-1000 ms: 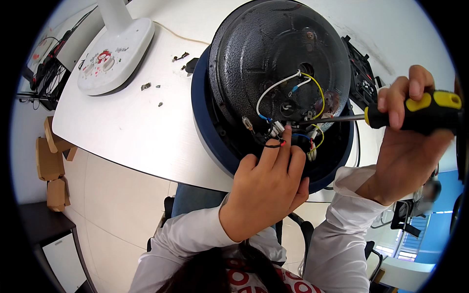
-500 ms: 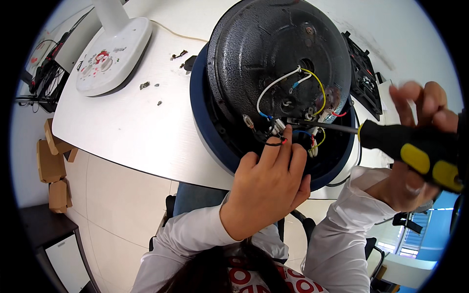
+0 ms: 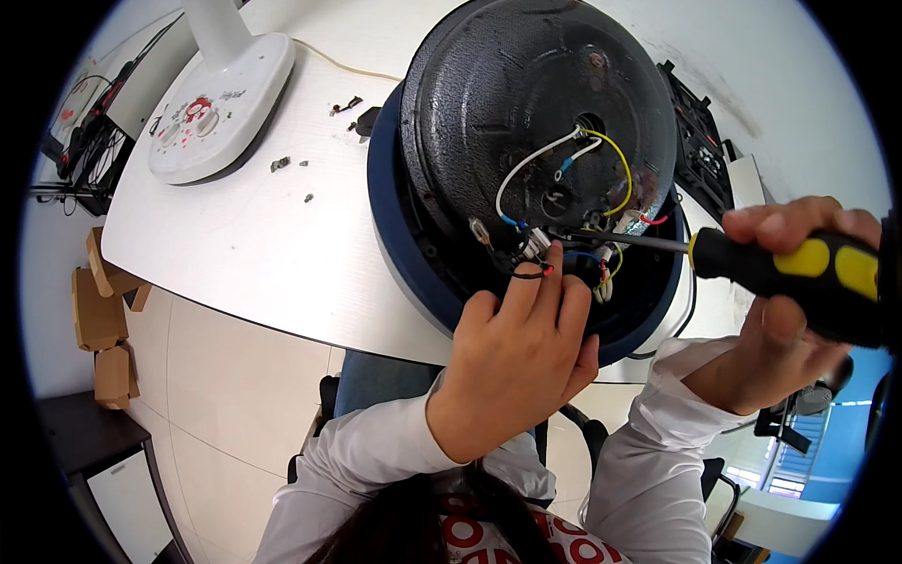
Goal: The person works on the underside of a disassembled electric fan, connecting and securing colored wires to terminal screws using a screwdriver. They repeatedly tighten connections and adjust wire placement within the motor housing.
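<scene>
A black, round metal pan (image 3: 507, 94) lies tilted over a dark blue round housing (image 3: 399, 244), like parts of an opened electric cooking appliance. White, yellow (image 3: 628, 169) and blue wires run over its underside to connectors near the lower rim. My right hand (image 3: 789, 329) grips a screwdriver (image 3: 808, 282) with a black and yellow handle. Its long shaft points left, and its tip rests among the connectors at the rim. My left hand (image 3: 512, 352) reaches over the housing, fingers stretched out and fingertips touching a white connector (image 3: 537, 242) beside the screwdriver tip. A black wire crosses those fingers.
On the white table (image 3: 282, 244) a white stand base (image 3: 225, 113) with knobs stands at the left. Several small screws (image 3: 280, 164) lie nearby. Behind the pan to the right is an open black tool case (image 3: 695, 141). Cardboard boxes (image 3: 99, 310) sit on the floor at the left.
My right hand's fingers, lifted and loose around the handle before, have come down onto it, and the handle has turned. My left hand has hardly moved.
</scene>
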{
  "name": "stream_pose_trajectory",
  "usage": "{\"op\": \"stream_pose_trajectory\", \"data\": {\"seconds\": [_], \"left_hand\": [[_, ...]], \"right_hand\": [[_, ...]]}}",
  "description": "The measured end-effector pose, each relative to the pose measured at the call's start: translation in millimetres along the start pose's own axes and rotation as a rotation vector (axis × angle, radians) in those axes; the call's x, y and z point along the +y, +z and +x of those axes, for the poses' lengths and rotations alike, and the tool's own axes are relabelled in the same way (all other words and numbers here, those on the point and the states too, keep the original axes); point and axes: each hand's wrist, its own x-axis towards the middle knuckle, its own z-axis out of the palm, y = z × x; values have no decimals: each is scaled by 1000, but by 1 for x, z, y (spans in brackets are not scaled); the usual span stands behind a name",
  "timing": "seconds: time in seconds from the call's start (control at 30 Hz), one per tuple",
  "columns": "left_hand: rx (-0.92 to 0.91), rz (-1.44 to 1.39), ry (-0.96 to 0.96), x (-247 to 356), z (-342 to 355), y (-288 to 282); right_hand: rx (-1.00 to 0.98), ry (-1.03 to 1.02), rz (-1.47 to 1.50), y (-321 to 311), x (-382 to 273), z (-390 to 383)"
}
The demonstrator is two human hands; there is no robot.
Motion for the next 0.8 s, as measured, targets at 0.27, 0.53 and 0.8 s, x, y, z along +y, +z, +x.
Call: {"op": "stream_pose_trajectory", "data": {"seconds": [0.27,0.53,0.8], "left_hand": [[-41,7,-16,4,0,-3],[-44,-9,-26,5,1,-3],[-33,-6,-8,4,2,-2]], "right_hand": [[-6,182,-127,1,-11,-4],[-69,-37,-198,-3,-10,4],[158,-28,-93,30,-2,10]]}}
